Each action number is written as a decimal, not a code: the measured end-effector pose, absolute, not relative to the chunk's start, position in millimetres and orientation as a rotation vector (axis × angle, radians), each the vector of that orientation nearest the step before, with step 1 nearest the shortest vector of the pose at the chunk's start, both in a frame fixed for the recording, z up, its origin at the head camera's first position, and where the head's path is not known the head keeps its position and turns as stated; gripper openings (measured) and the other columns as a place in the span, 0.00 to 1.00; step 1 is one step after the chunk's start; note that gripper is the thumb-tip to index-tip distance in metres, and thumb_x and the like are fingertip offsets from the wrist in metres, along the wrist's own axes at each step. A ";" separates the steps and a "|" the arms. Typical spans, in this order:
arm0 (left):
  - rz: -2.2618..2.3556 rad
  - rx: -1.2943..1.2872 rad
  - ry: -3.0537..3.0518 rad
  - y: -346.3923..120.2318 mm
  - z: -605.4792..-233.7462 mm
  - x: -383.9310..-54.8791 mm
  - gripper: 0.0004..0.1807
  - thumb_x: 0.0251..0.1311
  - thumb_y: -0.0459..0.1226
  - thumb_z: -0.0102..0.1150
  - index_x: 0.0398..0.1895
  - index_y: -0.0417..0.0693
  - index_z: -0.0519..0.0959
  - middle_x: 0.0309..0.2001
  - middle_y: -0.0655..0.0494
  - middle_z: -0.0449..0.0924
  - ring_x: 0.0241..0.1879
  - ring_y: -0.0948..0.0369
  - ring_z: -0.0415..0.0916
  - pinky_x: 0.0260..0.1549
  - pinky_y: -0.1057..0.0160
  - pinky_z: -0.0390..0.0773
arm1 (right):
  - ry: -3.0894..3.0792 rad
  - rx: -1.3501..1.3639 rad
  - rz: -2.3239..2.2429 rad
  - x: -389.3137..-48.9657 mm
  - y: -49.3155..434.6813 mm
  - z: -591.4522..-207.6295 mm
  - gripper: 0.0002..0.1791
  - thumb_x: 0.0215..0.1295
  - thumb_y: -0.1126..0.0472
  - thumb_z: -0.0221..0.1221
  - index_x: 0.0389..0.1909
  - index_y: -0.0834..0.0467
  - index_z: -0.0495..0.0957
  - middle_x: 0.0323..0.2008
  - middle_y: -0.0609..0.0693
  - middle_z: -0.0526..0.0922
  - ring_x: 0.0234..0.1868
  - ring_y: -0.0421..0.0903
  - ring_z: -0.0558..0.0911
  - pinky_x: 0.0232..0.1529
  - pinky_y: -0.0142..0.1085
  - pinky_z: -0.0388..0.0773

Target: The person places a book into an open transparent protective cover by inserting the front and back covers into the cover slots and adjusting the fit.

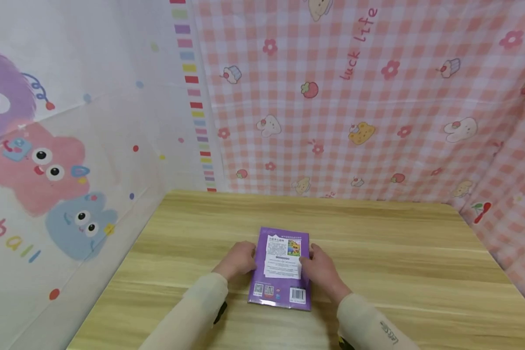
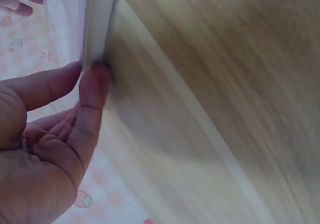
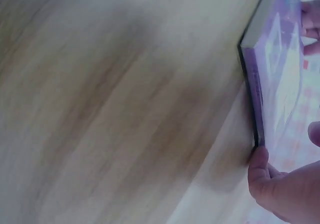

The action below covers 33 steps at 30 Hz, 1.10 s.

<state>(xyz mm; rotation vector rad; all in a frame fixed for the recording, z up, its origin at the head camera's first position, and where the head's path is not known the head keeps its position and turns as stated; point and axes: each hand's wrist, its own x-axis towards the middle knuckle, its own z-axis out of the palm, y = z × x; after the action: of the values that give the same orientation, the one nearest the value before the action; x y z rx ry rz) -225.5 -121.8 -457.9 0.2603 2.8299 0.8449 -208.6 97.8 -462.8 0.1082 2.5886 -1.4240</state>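
A purple book [image 1: 281,293] lies on the wooden table, its back cover facing up with a white text panel, a small picture and a barcode. At its left edge, my left hand [image 1: 241,257] pinches the book between thumb and finger; in the left wrist view the thumb [image 2: 52,88] rests near the cover's edge. My right hand [image 1: 323,273] is at the opposite edge. In the right wrist view, its curled fingers [image 3: 258,166] touch the book's corner from the side and below, while the thumb [image 3: 314,133] stands over the cover, seemingly apart from it.
The wood-grain table [image 1: 389,253] extends to both sides of the book. Behind it hangs a pink checked cloth [image 1: 332,112] with printed treats and animals. A white cloth [image 1: 113,136] with cartoon figures borders the left side, and more checked cloth [image 1: 512,209] the right.
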 end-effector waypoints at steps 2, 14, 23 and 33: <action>0.857 0.267 2.837 -122.7 -458.8 -227.0 0.06 0.49 0.24 0.65 0.30 0.37 0.78 0.27 0.52 0.75 0.28 0.56 0.72 0.35 0.56 0.77 | 2.534 0.167 -1.498 -211.8 100.0 -461.2 0.36 0.71 0.63 0.50 0.72 0.76 0.50 0.65 0.74 0.65 0.67 0.69 0.65 0.66 0.58 0.61; 0.803 0.314 2.886 -116.0 -460.2 -223.2 0.17 0.48 0.21 0.61 0.44 0.34 0.79 0.35 0.48 0.78 0.37 0.52 0.75 0.47 0.50 0.77 | 2.235 0.352 -1.825 -220.2 107.8 -467.5 0.23 0.75 0.63 0.48 0.60 0.78 0.69 0.49 0.69 0.80 0.49 0.57 0.79 0.57 0.49 0.73; 1.071 0.316 2.683 -82.3 -440.4 -214.9 0.39 0.65 0.62 0.53 0.66 0.41 0.73 0.54 0.42 0.79 0.49 0.52 0.78 0.48 0.51 0.77 | 2.128 0.283 -2.153 -222.7 98.4 -433.0 0.22 0.74 0.62 0.45 0.56 0.79 0.71 0.38 0.63 0.83 0.29 0.42 0.82 0.34 0.35 0.80; 1.087 0.499 2.704 -57.4 -401.2 -203.0 0.43 0.65 0.42 0.57 0.79 0.43 0.49 0.39 0.44 0.82 0.27 0.59 0.78 0.25 0.60 0.78 | 2.078 0.153 -2.334 -225.4 84.4 -402.7 0.23 0.75 0.54 0.53 0.60 0.69 0.71 0.50 0.65 0.80 0.36 0.45 0.85 0.40 0.35 0.83</action>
<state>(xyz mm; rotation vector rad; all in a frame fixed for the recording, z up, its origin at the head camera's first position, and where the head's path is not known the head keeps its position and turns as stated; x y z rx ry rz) -203.0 -57.4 -401.2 0.4987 2.7035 1.0870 -225.4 84.4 -402.7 0.1533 2.0775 -2.3335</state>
